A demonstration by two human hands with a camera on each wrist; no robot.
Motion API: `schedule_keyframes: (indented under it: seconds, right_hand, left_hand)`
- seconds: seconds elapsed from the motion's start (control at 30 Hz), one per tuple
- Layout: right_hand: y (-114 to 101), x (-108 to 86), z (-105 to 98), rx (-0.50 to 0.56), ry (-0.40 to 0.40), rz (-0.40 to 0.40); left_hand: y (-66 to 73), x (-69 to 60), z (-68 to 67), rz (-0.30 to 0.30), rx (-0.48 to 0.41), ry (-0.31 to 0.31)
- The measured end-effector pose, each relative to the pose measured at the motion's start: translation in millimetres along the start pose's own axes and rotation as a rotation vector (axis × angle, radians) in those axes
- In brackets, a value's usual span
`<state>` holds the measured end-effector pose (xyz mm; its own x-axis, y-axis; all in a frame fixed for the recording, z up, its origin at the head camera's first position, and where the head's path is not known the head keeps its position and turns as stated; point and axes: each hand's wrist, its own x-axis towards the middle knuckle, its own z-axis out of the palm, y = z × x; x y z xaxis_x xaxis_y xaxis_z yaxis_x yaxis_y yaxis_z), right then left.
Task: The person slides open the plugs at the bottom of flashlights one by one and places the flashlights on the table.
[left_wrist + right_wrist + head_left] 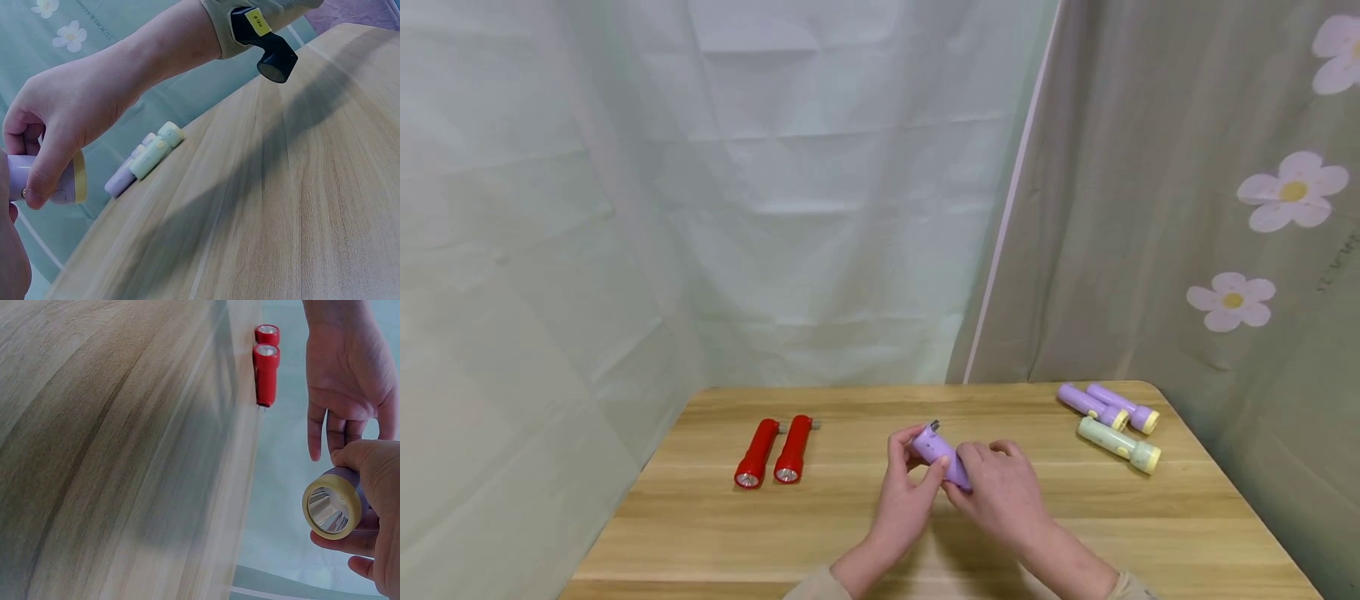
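"Where was the work, in the head view?"

"Above the table [700, 533], roughly midway between its left and right edges. The purple flashlight [938, 448] was up in both hands, its tail toward the far edge."

"And the grips?"

"Both clamped on it. The left hand [904, 492] had the tail end between thumb and fingers; the right hand [1003, 487] was wrapped round the lamp end. A small grey piece [934, 425] stuck out of the tail. If that piece was the concern, as I guessed, the right hand's job was to steady the flashlight while the left worked gently, without prying sideways."

"What lay around them?"

"Two red flashlights [760, 450] side by side toward the far left corner, lamps facing the near edge. By the far right corner, a purple pair [1084, 402], with a green flashlight [1108, 438] just in front."

"Did the left wrist view add anything?"

"The right thumb lay across the flashlight behind its yellow rim [80, 177]. A sound hold, I thought: pressure belonged there, not on the rim."

"And the right wrist view?"

"The lamp face [327, 511] was uncovered, fingers round its back. I couldn't tell how hard either hand pressed. Staying low over the wood was the prudent choice, in case that smooth casing slipped."
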<state>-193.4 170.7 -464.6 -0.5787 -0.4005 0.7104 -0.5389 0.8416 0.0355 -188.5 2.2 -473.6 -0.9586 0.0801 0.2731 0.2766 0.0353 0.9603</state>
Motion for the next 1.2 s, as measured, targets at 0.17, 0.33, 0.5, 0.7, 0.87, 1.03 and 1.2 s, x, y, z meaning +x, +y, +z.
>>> schedule_keyframes:
  seconds: [0.17, 0.33, 0.5, 0.7, 0.87, 1.03, 1.2]
  right_hand:
    - [-1.1, -0.4, 1.4, -0.003, 0.009, 0.001]
    - [-2.5, -0.7, 1.1, -0.002, 0.0, -0.003]
    - [-2.9, -1.4, -0.1, -0.005, 0.003, -0.007]
    - [-2.3, -1.3, -1.5, -0.013, 0.006, -0.006]
    - [-3.5, -1.9, -1.1, -0.006, 0.0, -0.012]
    - [-4.6, -2.8, -1.0, 0.006, -0.001, -0.01]
    - [-3.6, -2.5, -0.3, -0.002, 0.01, -0.009]
  left_hand:
    - [-1.2, -0.8, -0.9, 0.012, 0.01, -0.006]
    - [-1.3, -2.4, -1.7, 0.021, 0.014, -0.005]
    - [-0.4, -3.2, -1.7, 0.02, 0.013, -0.017]
    - [0.5, -2.9, -0.7, 0.014, 0.01, -0.013]
    - [-1.4, -4.1, -1.2, 0.016, 0.009, -0.011]
    - [-3.7, -4.7, -1.3, 0.017, 0.012, -0.019]
    - [-4.2, -3.0, -0.3, 0.028, 0.006, -0.029]
